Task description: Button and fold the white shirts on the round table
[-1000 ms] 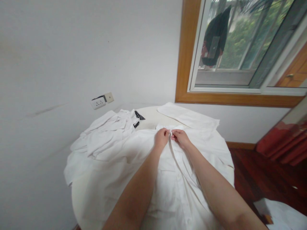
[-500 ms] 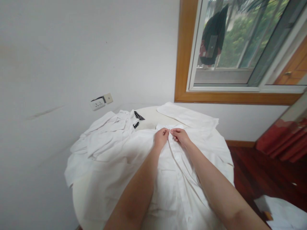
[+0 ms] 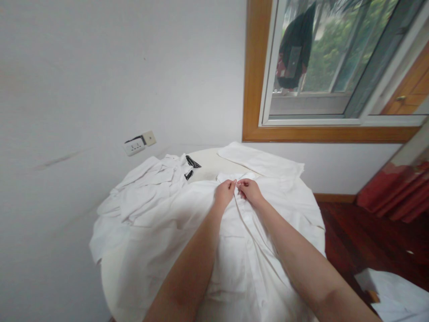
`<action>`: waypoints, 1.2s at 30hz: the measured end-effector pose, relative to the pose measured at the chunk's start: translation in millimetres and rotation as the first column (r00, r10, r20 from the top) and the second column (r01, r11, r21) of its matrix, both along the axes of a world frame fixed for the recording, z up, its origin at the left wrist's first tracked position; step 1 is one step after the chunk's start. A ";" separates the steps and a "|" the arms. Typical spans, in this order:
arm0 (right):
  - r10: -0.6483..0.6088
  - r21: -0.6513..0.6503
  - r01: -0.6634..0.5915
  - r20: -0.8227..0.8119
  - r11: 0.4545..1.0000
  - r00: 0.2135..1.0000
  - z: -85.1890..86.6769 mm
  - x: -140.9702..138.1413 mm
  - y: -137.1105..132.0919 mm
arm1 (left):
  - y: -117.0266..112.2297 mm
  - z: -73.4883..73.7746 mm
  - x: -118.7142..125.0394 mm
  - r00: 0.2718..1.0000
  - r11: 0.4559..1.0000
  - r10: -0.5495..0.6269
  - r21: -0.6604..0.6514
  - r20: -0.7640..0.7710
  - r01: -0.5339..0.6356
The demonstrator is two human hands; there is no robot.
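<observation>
A white buttoned shirt (image 3: 231, 250) lies spread over a round pale table (image 3: 112, 277), its collar toward the wall and its button strip running toward me. Near the collar, my left hand (image 3: 225, 192) pinches the shirt's front edge between thumb and fingers. My right hand (image 3: 248, 189) is closed on the opposite front edge, its fingertips almost meeting those of the left. Whatever small button sits between the fingertips is too small to make out. One white sleeve (image 3: 264, 161) stretches across the table's far right.
Crumpled white clothing (image 3: 147, 188) with black striped pieces (image 3: 193, 162) lies at the table's left. Behind are a wall socket (image 3: 134, 146) and a wood-framed window (image 3: 253, 89). A red curtain (image 3: 385, 192) hangs at right; a white item (image 3: 395, 293) sits low at right.
Both hands stay pinched at the shirt's collar end, with barely any finger movement. The whole view has shifted slightly.
</observation>
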State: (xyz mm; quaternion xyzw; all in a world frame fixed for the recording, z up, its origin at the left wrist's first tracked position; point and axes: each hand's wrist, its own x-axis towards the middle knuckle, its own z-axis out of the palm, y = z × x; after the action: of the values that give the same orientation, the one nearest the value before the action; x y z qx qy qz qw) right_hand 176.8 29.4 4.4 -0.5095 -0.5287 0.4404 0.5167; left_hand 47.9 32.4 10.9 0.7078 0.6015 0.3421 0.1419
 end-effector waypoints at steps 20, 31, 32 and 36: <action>-0.065 0.196 0.009 0.278 0.981 0.958 -11.9 -1.8 7.9 | 0.5 2.6 10.8 0.990 0.988 0.138 -0.075 0.017 -0.137; -0.037 0.281 -0.069 0.356 0.957 0.934 -6.2 4.4 -0.3 | 7.7 -0.9 10.9 0.992 0.984 0.129 -0.121 -0.017 -0.130; -0.040 0.276 -0.066 0.359 0.959 0.932 -5.6 4.4 -0.7 | 8.6 -1.3 10.4 0.992 0.984 0.122 -0.126 -0.008 -0.123; -0.087 0.311 -0.033 0.365 0.950 0.927 -1.0 3.7 -3.0 | 14.4 -4.5 7.1 0.991 0.987 0.098 -0.138 0.091 -0.085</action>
State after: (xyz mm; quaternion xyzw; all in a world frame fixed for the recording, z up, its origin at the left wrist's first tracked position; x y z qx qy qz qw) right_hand 180.5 26.4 3.4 -0.5034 -0.6731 0.2391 0.4861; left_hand 55.0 46.8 6.4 0.6509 0.6474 0.3412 0.2021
